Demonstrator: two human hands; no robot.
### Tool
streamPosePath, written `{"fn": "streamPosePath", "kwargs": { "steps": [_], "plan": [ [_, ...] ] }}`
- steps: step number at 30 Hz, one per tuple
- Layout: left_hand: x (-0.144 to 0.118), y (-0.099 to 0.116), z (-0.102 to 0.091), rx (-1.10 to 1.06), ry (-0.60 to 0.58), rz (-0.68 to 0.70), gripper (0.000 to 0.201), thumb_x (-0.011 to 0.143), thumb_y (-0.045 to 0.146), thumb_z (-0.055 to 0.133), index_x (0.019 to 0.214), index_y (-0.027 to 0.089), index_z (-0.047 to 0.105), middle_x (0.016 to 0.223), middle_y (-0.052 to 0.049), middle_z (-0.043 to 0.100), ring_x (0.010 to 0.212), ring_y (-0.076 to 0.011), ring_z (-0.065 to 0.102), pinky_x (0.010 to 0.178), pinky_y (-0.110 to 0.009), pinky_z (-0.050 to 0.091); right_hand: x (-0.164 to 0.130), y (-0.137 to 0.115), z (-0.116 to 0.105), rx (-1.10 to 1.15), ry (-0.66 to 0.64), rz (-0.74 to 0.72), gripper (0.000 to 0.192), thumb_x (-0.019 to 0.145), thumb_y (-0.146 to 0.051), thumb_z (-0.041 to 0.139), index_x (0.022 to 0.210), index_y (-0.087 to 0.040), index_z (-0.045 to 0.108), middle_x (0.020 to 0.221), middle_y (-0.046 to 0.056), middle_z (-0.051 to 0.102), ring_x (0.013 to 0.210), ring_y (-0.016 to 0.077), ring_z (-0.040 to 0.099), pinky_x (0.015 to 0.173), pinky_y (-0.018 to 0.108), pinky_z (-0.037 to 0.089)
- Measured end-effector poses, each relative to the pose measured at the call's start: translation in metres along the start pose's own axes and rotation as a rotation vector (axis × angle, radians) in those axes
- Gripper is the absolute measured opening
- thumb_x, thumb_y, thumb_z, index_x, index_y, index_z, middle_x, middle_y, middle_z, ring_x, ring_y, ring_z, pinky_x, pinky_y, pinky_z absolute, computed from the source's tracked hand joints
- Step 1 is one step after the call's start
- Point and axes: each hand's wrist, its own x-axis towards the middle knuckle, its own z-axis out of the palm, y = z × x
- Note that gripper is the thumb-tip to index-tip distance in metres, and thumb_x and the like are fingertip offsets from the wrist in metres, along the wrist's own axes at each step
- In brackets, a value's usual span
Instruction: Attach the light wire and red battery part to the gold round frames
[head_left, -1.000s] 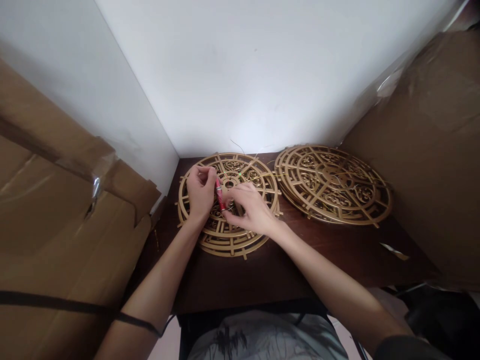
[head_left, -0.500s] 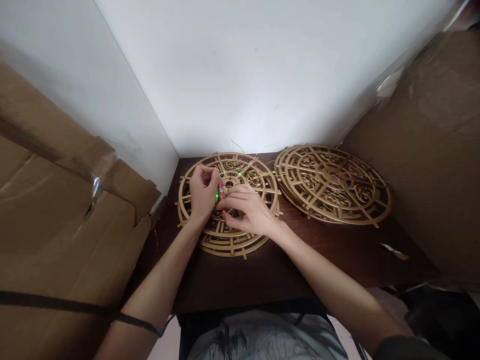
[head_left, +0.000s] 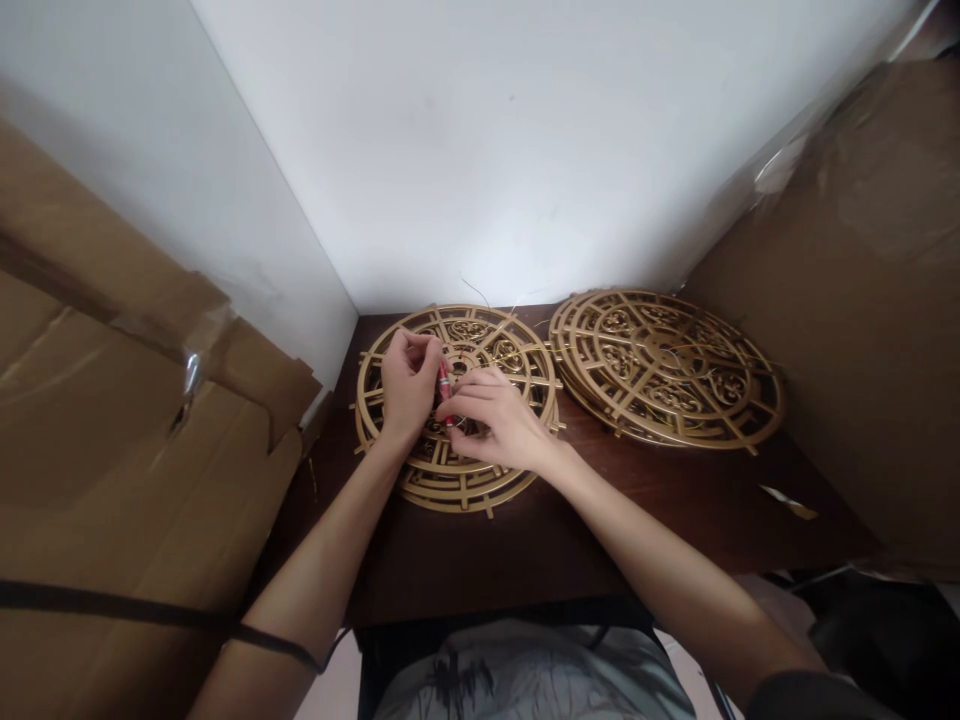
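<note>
Our left hand [head_left: 405, 385] pinches the top of a small red battery [head_left: 444, 385], and our right hand [head_left: 491, 420] pinches its lower end with thin wire. The battery sits between both grips, over the middle of the gold round frame [head_left: 457, 480] near the desk's back left corner. We think the thin wire could slip or snap if we tug too hard

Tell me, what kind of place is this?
Probably a small craft or packing corner in a storeroom. Two stacks of round gold filigree discs lie on a dark wooden table against a white wall, with big brown cardboard boxes on both sides. Both hands pinch a small red cylinder.
</note>
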Motion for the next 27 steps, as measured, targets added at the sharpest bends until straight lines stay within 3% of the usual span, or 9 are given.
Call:
{"fn": "streamPosePath", "kwargs": {
  "steps": [27],
  "plan": [
    [-0.0007, -0.0017, -0.0002, 0.006, -0.027, -0.017, 0.015, 0.082, 0.025, 0.057, 0.076, 0.018, 0.045, 0.057, 0.003, 0.056, 0.052, -0.0092, 0.055, 0.053, -0.021, 0.044, 0.0002, 0.0013, 0.0005, 0.033, -0.011, -0.027, 0.015, 0.080, -0.018, 0.052, 0.088, -0.019, 0.065, 0.080, 0.004, 0.063, 0.082, 0.0180, 0.055, 0.081, 0.032, 0.044]
  ]
}}
